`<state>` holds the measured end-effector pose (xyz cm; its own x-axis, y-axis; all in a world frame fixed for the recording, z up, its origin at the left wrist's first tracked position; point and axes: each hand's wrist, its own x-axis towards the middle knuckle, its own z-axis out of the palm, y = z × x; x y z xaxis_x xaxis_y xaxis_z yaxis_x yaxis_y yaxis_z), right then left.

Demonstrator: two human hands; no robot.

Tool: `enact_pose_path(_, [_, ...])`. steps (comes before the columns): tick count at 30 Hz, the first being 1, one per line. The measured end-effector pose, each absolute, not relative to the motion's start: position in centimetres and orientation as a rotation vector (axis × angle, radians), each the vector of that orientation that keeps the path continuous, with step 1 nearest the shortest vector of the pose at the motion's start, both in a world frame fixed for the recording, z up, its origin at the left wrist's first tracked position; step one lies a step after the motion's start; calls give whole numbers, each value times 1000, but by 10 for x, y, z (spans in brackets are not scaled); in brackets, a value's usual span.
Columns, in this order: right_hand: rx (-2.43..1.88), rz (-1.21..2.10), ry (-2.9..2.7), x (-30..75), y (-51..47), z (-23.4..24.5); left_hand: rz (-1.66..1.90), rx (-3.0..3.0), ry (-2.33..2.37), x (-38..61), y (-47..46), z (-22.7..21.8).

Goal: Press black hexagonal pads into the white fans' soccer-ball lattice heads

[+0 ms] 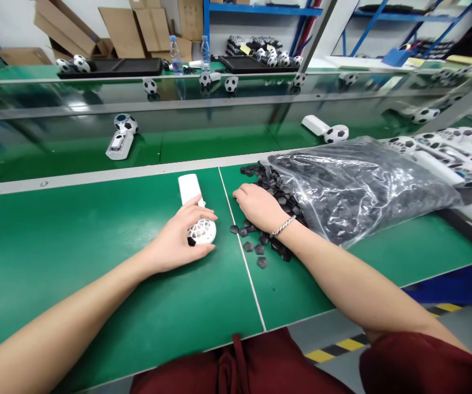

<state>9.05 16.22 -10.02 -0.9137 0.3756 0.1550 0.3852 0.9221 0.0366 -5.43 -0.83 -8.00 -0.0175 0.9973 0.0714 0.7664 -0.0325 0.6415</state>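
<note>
White plastic lattice ball [203,231] sits under the wearer's left hand [178,241] on my feed, well left of the clear plastic bag [355,191]. That grip is closed around the ball, with the fingers [199,216] curved over its top and side. One black pentagon piece [191,241] shows at the ball's lower left edge, seated in or against the lattice. A white handle [189,189] runs from the ball toward the far side of the green bench [75,262], apparently joined to it, though the hand hides the join.

The right hand [258,207] lies palm down at the bag's open mouth, on a spill of loose black pentagon pieces [262,262]. Its fingers are slightly spread and rest on the pile. From here I cannot tell whether that grip has any piece pinched. A silver chain bracelet [283,226] circles that wrist.

The bag itself is packed with more dark pieces. To its right, a heap of white lattice shells [453,158] lies against it. Beyond the bag, on a lower green surface, two white handled soccer-pattern balls [326,127] lie apart, and farther back, more soccer-pattern balls [231,83] stand on a glossy ledge beside black trays [252,64] and two water bottles [174,54].
</note>
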Motion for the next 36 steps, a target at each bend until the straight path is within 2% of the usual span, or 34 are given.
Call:
enact_pose_path(3, [-620, 11, -2870, 91, 164, -100, 735, 1873, 1755, -58, -7, -81])
enact_pose_path(8, [-527, 513, -2685, 98, 155, -93, 719, 1863, 1763, -60, -6, -82])
enact_pose_path(15, [-634, 606, -2680, 99, 152, -91, 742, 1867, 1741, -59, -5, -82])
enact_pose_path(24, [-238, 682, -2512, 97, 111, -92, 1050, 1777, 1746, -45, 2, -89])
enact_pose_path(27, [-280, 893, -2455, 96, 105, -92, 1059, 1795, 1758, -43, 2, -88])
enact_pose_path(32, [-401, 1461, -2281, 96, 107, -93, 1009, 1758, 1766, -49, -2, -86])
enact_pose_path(36, [-439, 1571, -2211, 98, 112, -92, 890, 1690, 1790, -56, -4, -84])
